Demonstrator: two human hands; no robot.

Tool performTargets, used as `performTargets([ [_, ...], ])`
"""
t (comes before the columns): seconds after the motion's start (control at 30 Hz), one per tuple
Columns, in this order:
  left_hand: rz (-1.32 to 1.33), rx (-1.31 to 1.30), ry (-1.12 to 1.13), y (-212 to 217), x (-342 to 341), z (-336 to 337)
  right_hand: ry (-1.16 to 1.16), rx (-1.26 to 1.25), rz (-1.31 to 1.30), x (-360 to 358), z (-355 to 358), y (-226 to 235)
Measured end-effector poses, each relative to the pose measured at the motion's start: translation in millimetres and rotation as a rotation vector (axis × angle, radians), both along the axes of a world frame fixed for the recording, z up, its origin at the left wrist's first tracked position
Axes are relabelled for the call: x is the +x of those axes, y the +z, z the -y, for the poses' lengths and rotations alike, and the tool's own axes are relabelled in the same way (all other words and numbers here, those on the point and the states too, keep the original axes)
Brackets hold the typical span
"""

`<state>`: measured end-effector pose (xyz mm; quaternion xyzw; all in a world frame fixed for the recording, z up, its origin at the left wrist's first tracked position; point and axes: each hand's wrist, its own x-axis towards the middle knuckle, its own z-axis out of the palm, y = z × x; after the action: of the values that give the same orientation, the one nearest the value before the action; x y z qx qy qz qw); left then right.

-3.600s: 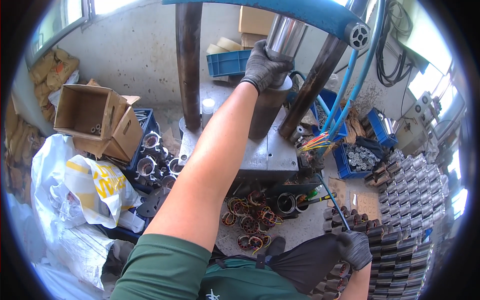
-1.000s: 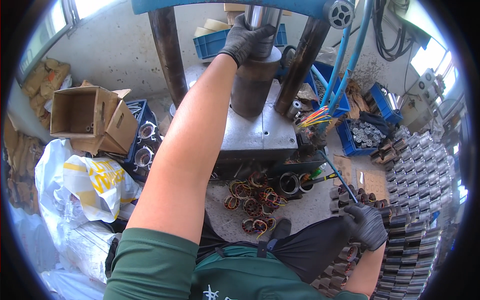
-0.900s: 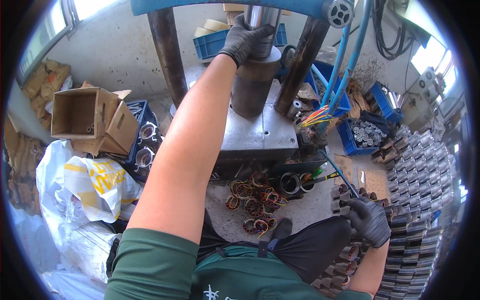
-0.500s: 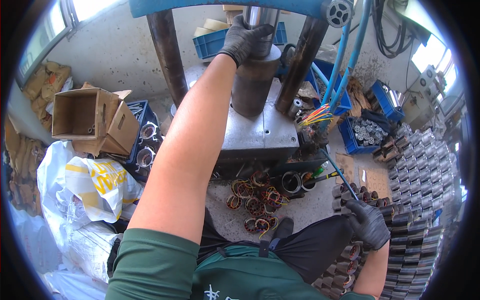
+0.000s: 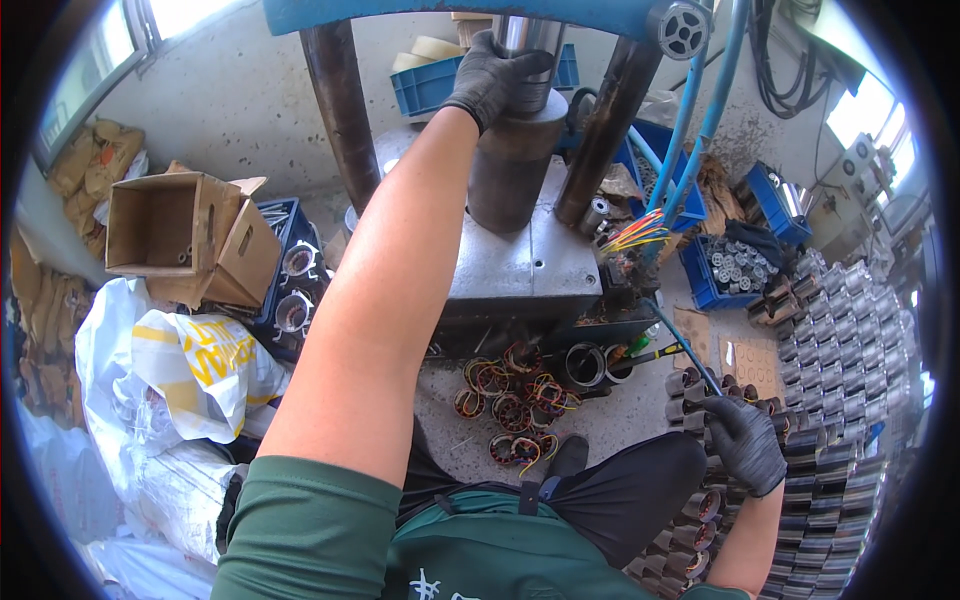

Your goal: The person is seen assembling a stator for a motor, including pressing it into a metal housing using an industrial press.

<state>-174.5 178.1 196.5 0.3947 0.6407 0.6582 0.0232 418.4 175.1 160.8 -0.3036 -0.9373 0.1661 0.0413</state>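
My left hand (image 5: 492,80), in a dark grey glove, reaches up to a press and is closed around the dark metal cylinder (image 5: 531,97) under the shiny ram (image 5: 528,36). That piece stands on a wider dark steel cylinder (image 5: 515,175), which rests on the press bed (image 5: 500,265). My fingers at the far side of the grip are hidden. Low on the right, my right hand (image 5: 747,447), gloved too, is closed on the end of a thin blue lever rod (image 5: 688,348) that slants up toward the press.
Wired stator coils (image 5: 512,412) lie on the floor before the press. Stacked metal cores (image 5: 840,360) fill the right side. An open cardboard box (image 5: 155,225) and white sacks (image 5: 120,380) stand at left. Blue crates (image 5: 712,285) hold metal parts. Dark posts (image 5: 340,110) flank the ram.
The view has shifted slightly to the left, so the scene sits a little farther right. Both hands keep their grips, with no clear movement of the press parts.
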Motion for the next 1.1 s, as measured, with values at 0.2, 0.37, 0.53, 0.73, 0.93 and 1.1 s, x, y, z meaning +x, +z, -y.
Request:
performTargets([
  [0.2, -0.013, -0.011, 0.018, 1, 0, 0, 0.124, -0.028, 0.092, 1, -3, 1],
  [0.37, 0.006, 0.027, -0.023, -4, -4, -5, 0.053, -0.033, 0.067, 1, -4, 3],
  [0.53, -0.008, 0.022, -0.022, -3, -7, -7, 0.057, -0.129, 0.080, 1, -4, 3],
  [0.73, 0.009, 0.007, -0.020, -3, -3, -4, 0.064, 0.033, 0.039, 4, -6, -2],
  [0.93, 0.002, 0.009, -0.010, -4, -6, -6, 0.043, -0.081, 0.038, 4, -10, 0],
  [1.1, -0.026, -0.022, 0.026, -5, -9, -8, 0.095, -0.029, 0.123, 4, -8, -3],
])
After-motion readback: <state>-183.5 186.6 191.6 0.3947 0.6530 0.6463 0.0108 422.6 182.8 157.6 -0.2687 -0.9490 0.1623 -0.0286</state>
